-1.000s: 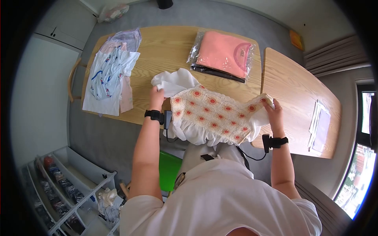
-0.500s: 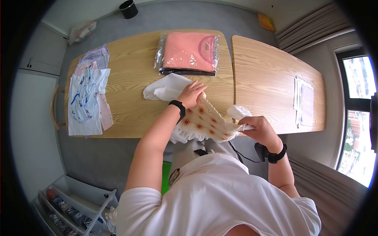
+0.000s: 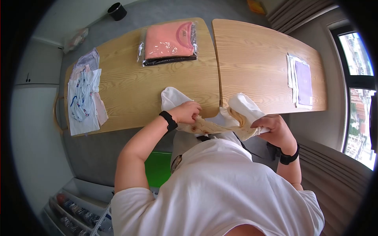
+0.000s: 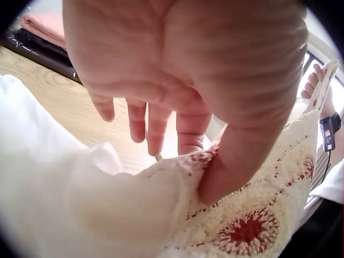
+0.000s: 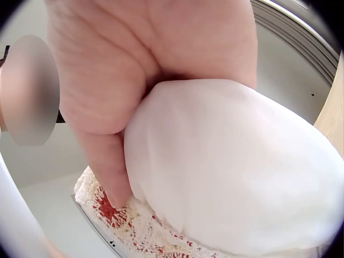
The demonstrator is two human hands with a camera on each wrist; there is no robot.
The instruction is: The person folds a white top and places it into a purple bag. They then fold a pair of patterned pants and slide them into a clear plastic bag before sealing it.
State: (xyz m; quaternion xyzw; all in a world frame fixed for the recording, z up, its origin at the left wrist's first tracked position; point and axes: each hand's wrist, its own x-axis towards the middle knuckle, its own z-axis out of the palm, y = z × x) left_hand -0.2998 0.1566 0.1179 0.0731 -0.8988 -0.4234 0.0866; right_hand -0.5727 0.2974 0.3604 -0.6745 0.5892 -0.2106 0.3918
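Observation:
A blouse with a cream crochet body, red flower motifs and white sleeves hangs between my two hands at the table's front edge. My left hand pinches its crochet edge beside one sleeve. In the left wrist view the thumb and index finger meet on that edge, the other fingers hanging free, above a red flower motif. My right hand grips the opposite end. The other sleeve puffs up beside it and fills much of the right wrist view, with crochet below the thumb.
A bagged pink garment lies on a black one at the back of the left table. Light printed clothes lie at its left end. A second table adjoins it, bearing a bagged lilac item. A green seat is below.
The blouse went from spread wide to gathered close to my body. My left hand left the sleeve, lay flat on the blouse, then pinched its edge. The head view swung right.

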